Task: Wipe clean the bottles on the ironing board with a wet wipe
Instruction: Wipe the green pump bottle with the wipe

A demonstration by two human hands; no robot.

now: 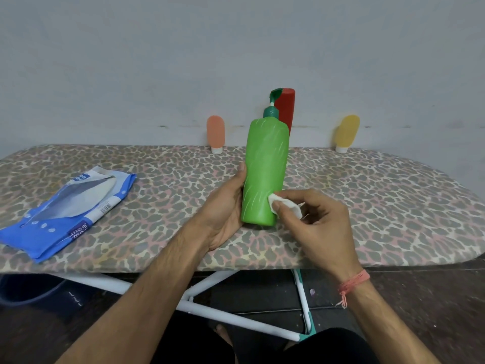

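Note:
A tall green pump bottle (263, 169) is held up over the middle of the leopard-print ironing board (380, 195). My left hand (223, 206) grips its lower left side, thumb up along the edge. My right hand (317, 222) pinches a folded white wet wipe (282, 204) and presses it against the bottle's lower right side. Behind the green bottle, a red bottle (287, 106) stands by the wall, partly hidden. An orange tube (215, 132) and a yellow tube (347, 132) stand cap-down at the board's far edge.
A blue and white wet-wipe pack (70, 214) lies flat on the board's left part. A grey wall rises right behind the board. The white frame legs (236, 319) and dark floor show below the near edge.

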